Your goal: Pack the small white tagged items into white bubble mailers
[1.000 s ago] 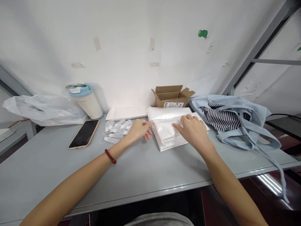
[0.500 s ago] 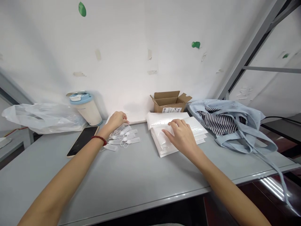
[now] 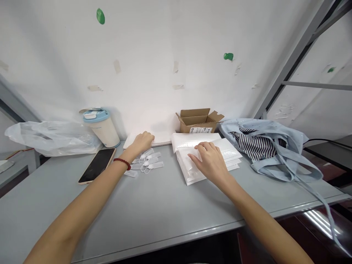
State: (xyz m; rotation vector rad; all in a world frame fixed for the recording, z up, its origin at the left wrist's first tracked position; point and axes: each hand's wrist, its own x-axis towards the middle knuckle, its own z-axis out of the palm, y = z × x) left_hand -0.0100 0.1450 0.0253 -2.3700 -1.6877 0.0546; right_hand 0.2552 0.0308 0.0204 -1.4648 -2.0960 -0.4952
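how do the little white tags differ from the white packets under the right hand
The tags are much smaller than the packets. The tags lie loosely jumbled; the packets are stacked, overlapping. The tags have thin loops; the packets show none. Both are whitish and lie on the grey table.

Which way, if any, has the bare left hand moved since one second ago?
Yes, the left hand moved leftward and toward the white wall, judged against the open brown cardboard box.
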